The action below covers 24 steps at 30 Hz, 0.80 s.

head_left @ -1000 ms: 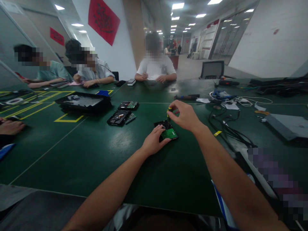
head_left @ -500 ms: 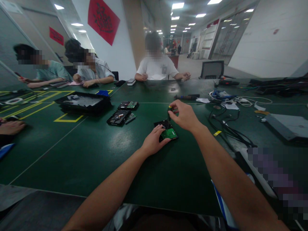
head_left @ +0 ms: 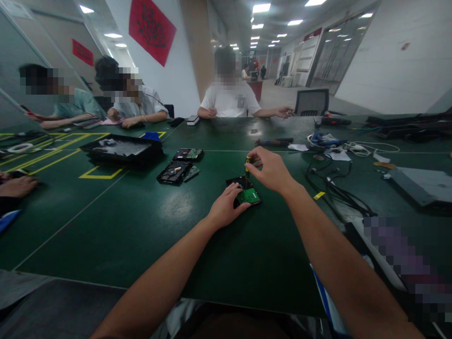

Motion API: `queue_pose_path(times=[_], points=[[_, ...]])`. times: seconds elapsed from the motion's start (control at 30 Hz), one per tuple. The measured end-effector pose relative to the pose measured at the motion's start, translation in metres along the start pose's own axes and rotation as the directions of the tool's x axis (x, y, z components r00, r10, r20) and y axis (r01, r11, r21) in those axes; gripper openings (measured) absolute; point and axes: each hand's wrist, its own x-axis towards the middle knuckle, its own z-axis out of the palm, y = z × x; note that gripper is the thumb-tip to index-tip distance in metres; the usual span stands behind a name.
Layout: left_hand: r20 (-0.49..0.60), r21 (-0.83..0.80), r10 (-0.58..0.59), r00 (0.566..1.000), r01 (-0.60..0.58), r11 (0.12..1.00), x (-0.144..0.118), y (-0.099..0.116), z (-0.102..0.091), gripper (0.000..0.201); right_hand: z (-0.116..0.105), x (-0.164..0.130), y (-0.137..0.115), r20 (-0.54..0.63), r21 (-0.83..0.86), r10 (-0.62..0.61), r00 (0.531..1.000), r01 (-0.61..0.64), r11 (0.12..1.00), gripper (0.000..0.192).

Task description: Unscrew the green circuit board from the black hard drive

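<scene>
A hard drive [head_left: 251, 196] with a green circuit board lies on the table in front of me. My left hand [head_left: 228, 205] grips its near left side, thumb along the front edge and fingers across the top. Between the thumb and fingers of my right hand [head_left: 268, 168] is a small screwdriver with a yellow and dark handle [head_left: 247, 163]. It stands upright over the drive, its shaft pointing down at the board. The exact spot the tip touches is too small to make out.
Left of the drive lie two more hard drives [head_left: 173, 172] and a loose circuit board [head_left: 191, 173]. A black tray [head_left: 122, 149] stands farther left. Pliers [head_left: 273, 142], cables [head_left: 335, 188] and a grey metal box [head_left: 422, 186] are to the right. A person [head_left: 229, 101] sits opposite.
The screwdriver has turned in my right hand, so more yellow shows on its handle. My left hand and the drive keep their place. The person opposite has stretched one arm out to the right.
</scene>
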Motion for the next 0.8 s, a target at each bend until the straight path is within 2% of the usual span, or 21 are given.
queue_pose_path(times=[0.2,0.4,0.63,0.8], points=[[-0.002,-0.002,0.012,1.000,-0.012,1.000,-0.0001,-0.0021,0.0010,0.060,-0.0007,0.0003,0.0003,-0.023,-0.036,-0.039,0.999,0.038,0.999,0.014],[0.001,-0.002,0.008,1.000,-0.008,1.000,-0.0008,-0.0018,0.0005,0.061,-0.0006,0.0009,0.0008,-0.027,0.002,0.002,1.000,-0.002,1.000,0.015],[0.005,0.000,0.003,1.000,-0.003,1.000,-0.0006,-0.0004,-0.0010,0.060,-0.0022,0.0006,-0.0013,-0.040,-0.056,-0.050,0.998,0.048,0.997,0.011],[0.005,0.002,0.006,1.000,-0.006,1.000,-0.0001,-0.0022,0.0004,0.061,-0.0012,0.0010,0.0013,-0.047,-0.032,0.000,0.999,-0.001,0.999,0.012]])
